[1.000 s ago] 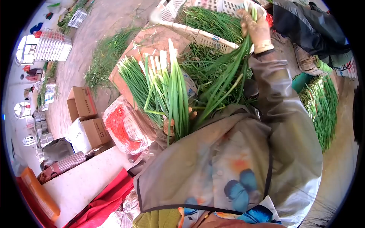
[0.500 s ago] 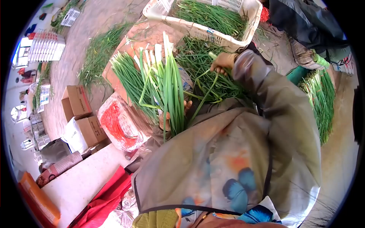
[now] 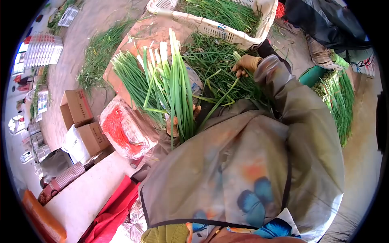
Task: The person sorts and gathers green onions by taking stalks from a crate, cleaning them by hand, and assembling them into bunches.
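My left hand (image 3: 174,126) is wrapped round a bunch of long green onions (image 3: 181,95), held upright with the white ends at the top. Its fingertips show on both sides of the stalks. My right hand (image 3: 246,65), in a tan glove, is over a pile of loose green leaves (image 3: 212,60), its fingers curled. A pale stalk end shows beside its fingers; whether they grip it is hard to tell. Another bunch of green onions (image 3: 135,81) lies on a brown board (image 3: 117,73), just left of the held bunch.
A white plastic crate (image 3: 239,39) with greens stands beyond the pile. Red ties (image 3: 117,127) lie on a wrapped block at the left, near cardboard boxes (image 3: 92,137). Tied greens (image 3: 336,101) stand at the right. Part of another person in dark clothing (image 3: 324,28) shows at upper right.
My right hand has come down from the crate to the leaf pile, and the long leafy stalks it held up are no longer in it. My left hand still holds its bunch.
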The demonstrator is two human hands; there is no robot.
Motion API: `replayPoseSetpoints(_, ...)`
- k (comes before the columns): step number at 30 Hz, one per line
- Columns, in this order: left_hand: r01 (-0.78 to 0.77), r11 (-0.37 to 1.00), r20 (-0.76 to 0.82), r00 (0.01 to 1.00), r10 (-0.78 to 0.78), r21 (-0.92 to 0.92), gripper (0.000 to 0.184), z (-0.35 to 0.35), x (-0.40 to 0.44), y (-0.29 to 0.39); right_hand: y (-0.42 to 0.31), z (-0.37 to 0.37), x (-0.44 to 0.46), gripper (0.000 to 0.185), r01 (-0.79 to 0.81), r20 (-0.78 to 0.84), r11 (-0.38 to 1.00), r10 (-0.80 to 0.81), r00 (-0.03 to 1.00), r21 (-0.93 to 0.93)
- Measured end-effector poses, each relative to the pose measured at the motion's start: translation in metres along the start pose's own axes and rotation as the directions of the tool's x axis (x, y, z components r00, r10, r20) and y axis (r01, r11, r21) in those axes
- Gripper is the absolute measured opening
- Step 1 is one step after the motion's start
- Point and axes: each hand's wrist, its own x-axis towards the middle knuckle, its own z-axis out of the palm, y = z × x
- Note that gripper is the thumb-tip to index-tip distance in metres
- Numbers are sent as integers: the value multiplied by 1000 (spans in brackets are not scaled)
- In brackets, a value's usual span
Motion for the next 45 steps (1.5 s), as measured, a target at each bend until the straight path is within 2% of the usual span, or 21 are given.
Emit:
replayPoseSetpoints(2,-35,999,-23,999,35,-1,51,2,-4,-2,6,1,5,22,-6,54,1000,6,999,6)
replayPoseSetpoints(4,-30,1000,-30,999,30,-1,51,0,-6,-1,4,4,-1,22,-1,-37,1000,1,999,0)
replayPoseSetpoints(5,-24,1000,-28,999,24,-2,51,-1,-5,0,8,-9,19,24,43,-91,997,-49,995,-61)
replayPoseSetpoints(6,-26,1000,-28,999,26,-2,51,-1,-5,0,4,-12,7,24,178,-196,982,-162,967,68)
replayPoseSetpoints(8,-31,999,-25,999,31,-19,51,1,-5,0,-8,-31,9,28,82,-156,983,-56,986,164)
replayPoseSetpoints(10,-28,999,-25,999,27,-23,52,-1,-5,0,-11,-32,-2,32,45,-158,996,-32,987,78)
replayPoseSetpoints(12,-20,999,-16,1000,19,-28,52,-2,-4,2,-20,1,-44,31,-50,123,986,71,990,-161)
replayPoseSetpoints(14,62,995,-91,994,-69,-73,63,-3,-2,4,-7,13,-34,37,315,480,948,-293,827,35)
replayPoseSetpoints(16,98,992,-93,990,-106,-79,64,-5,-3,5,-15,42,-47,42,402,416,846,-525,743,349)
replayPoseSetpoints(19,179,984,-82,980,-180,-18,63,-5,-1,9,-33,55,-55,39,451,279,791,-581,764,413)
replayPoseSetpoints(21,262,965,-143,956,-257,17,65,0,2,15,-44,56,-64,34,494,173,783,-584,793,379)
replayPoseSetpoints(24,288,954,-79,956,-282,86,67,-27,5,17,-67,53,-83,33,589,4,712,-638,770,382)
replayPoseSetpoints(25,334,940,-193,920,-341,-71,74,-26,6,18,-76,53,-89,33,581,39,699,-652,757,416)
replayPoseSetpoints(26,332,941,-190,921,-339,-68,74,-24,8,18,-80,57,-96,33,601,39,659,-688,724,452)
replayPoseSetpoints(28,335,936,-307,907,-289,109,75,-19,11,17,-93,70,-112,33,666,-57,661,-693,718,345)
replayPoseSetpoints(29,299,935,-295,926,-236,191,72,-12,13,17,-98,73,-113,35,745,-110,619,-746,656,247)
replayPoseSetpoints(32,302,881,-273,939,-209,363,69,7,19,27,-101,73,-96,34,769,-118,635,-760,639,74)
replayPoseSetpoints(34,303,864,-266,942,-207,402,66,23,23,33,-101,75,-106,32,706,-121,695,-696,708,135)
replayPoseSetpoints(37,404,793,-350,901,-257,456,65,25,19,39,-100,79,-101,31,671,-30,741,-671,740,-15)
replayPoseSetpoints(41,326,880,-314,924,-219,345,65,21,17,32,-99,84,-104,32,722,-44,653,-734,678,229)
replayPoseSetpoints(45,356,779,-343,919,-193,517,66,17,18,33,-105,82,-102,30,733,34,679,-734,679,20)
